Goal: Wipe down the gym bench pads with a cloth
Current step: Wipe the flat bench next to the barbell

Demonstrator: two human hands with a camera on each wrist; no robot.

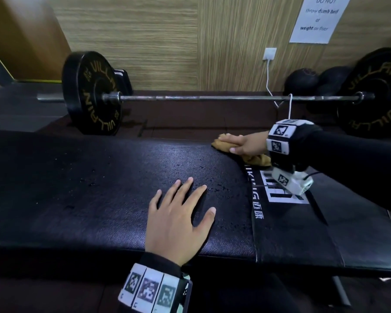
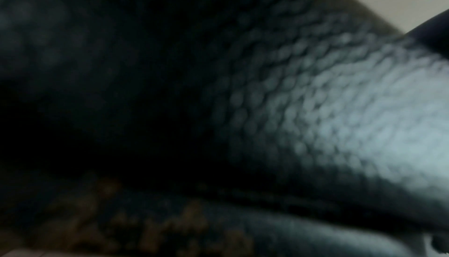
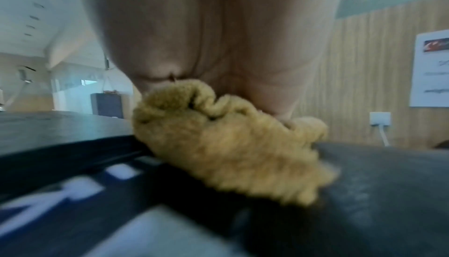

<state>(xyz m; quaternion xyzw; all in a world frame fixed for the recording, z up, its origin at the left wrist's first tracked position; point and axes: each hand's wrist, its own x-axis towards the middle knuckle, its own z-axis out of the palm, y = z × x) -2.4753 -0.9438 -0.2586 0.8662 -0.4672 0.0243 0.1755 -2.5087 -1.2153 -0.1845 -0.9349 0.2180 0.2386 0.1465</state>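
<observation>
- Right hand (image 1: 242, 144): the fingers curl over a bunched yellow cloth (image 1: 224, 144) and press it onto the pad (image 1: 99, 188) at the far edge, near the seam where the printed section begins.
- The fingers cover the middle of the cloth; one end shows past the fingertips, the other trails out under the wrist.
- Right wrist view: the palm fills the upper frame and the cloth (image 3: 226, 142) bulges below it, blurred. The fingertips are hidden behind the cloth.
- Left hand (image 1: 178, 222): the fingers are straight and spread wide, lying flat on the pad near its front edge. It holds nothing.
- Left wrist view: dark and out of focus; only grained black upholstery (image 2: 340, 117) can be made out. No fingers show.
- Pad surface: black, with scattered small droplets or specks between the two hands. Which of the two they are cannot be told.
- Printed section: white logo (image 1: 278, 193) partly hidden by the right wrist camera; the lettering is cut off and unreadable.
- Behind the pad: a barbell (image 1: 212, 98) lies on the floor, its right plate cut by the frame edge.
- Wall: a paper notice (image 1: 316, 19), its top cropped, and a socket (image 1: 270, 54) with a white cable.
- Two dark balls (image 1: 303, 81) sit by the wall, partly hidden by the right plate.
</observation>
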